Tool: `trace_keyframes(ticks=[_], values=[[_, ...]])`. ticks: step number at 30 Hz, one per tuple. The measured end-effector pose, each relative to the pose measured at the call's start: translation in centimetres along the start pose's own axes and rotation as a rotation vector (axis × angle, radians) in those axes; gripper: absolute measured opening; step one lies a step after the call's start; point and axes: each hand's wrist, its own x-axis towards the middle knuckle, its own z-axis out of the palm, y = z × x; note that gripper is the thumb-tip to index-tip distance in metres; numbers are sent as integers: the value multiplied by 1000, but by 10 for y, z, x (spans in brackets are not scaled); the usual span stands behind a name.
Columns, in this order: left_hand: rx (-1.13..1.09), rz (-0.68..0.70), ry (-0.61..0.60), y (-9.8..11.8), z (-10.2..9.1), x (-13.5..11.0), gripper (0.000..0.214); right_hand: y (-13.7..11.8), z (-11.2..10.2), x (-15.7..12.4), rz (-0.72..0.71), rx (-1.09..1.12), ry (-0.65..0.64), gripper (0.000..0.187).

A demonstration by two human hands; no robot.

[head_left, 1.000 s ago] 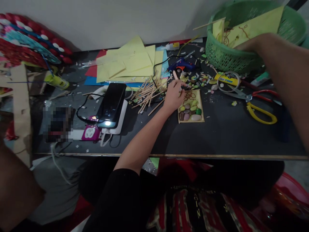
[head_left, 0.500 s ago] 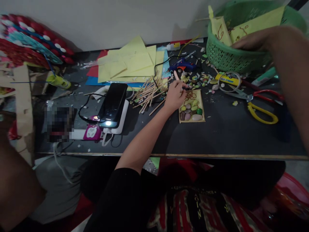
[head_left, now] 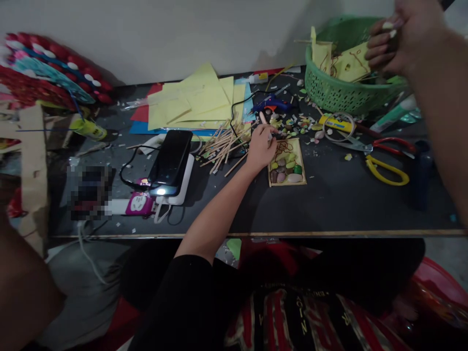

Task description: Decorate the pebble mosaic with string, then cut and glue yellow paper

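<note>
My left hand [head_left: 260, 146] rests on the black table [head_left: 329, 204], fingers pinched at the top left corner of a small yellow card [head_left: 286, 162] that bears coloured pebbles and a brown squiggle. A short pale stick [head_left: 263, 117] pokes out beyond the fingertips. Loose wooden sticks [head_left: 224, 142] lie just left of that hand. My right hand [head_left: 397, 36] is raised above the green basket [head_left: 340, 95], fingers curled around something small and dark that I cannot identify. Yellow paper pieces [head_left: 350, 62] stand in the basket.
A phone [head_left: 171, 155] on a white power bank, cables and a pink plug sit at the left. Yellow and red paper sheets [head_left: 197, 100], a blue glue gun [head_left: 272, 103], scissors with red and yellow handles [head_left: 387, 165] and scattered scraps surround the card. The wall runs behind.
My right hand has lifted up out of the green basket with its fingers closed. My left hand has stayed at the card's corner.
</note>
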Motion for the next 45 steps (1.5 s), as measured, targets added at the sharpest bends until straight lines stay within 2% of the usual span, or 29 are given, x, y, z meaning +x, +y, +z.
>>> trace_keyframes(ticks=[1, 2, 3, 6, 9, 11, 13, 18, 20, 22, 25, 29, 31, 36, 40, 45], values=[[-7, 1, 11, 0, 0, 0, 22, -12, 8, -11, 65, 373, -128, 40], [-14, 3, 21, 0, 0, 0, 23, -23, 17, -23, 141, 580, -220, 43], [-22, 3, 29, 0, 0, 0, 23, -32, 28, -34, 155, 695, -331, 43], [-35, 5, 33, -2, 2, 0, 22, -49, 65, -59, 178, 793, -560, 36], [-27, 18, 37, -2, 3, 0, 25, -47, 101, -69, 187, 734, -639, 24], [-19, 14, 44, -2, 4, 0, 26, -41, 120, -70, 134, 620, -616, 18], [-11, -7, 51, -3, 4, 0, 26, -35, 135, -68, 41, 429, -562, 22], [10, -78, 86, -5, 5, 0, 25, -27, 160, -62, -377, -180, -347, 23], [13, -90, 107, -7, 6, 0, 25, -25, 167, -62, -526, -281, -287, 24], [7, -85, 122, -8, 7, 0, 25, -24, 171, -64, -605, -302, -247, 26], [-14, -57, 119, -9, 7, 1, 25, -23, 170, -68, -607, -251, -151, 27], [-45, -28, 125, -7, 5, 2, 24, -23, 165, -71, -448, 3, 0, 29], [-74, -27, 134, -6, 4, 2, 24, -24, 163, -74, -380, 116, 31, 30], [-176, -58, 132, -8, 5, 1, 25, -27, 157, -110, -419, 208, -54, 39], [-179, -24, 142, -13, 8, 1, 25, -24, 158, -142, -412, 94, -257, 22], [-181, -18, 114, -15, 7, 2, 31, -12, 171, -150, -385, 32, -311, 22]])
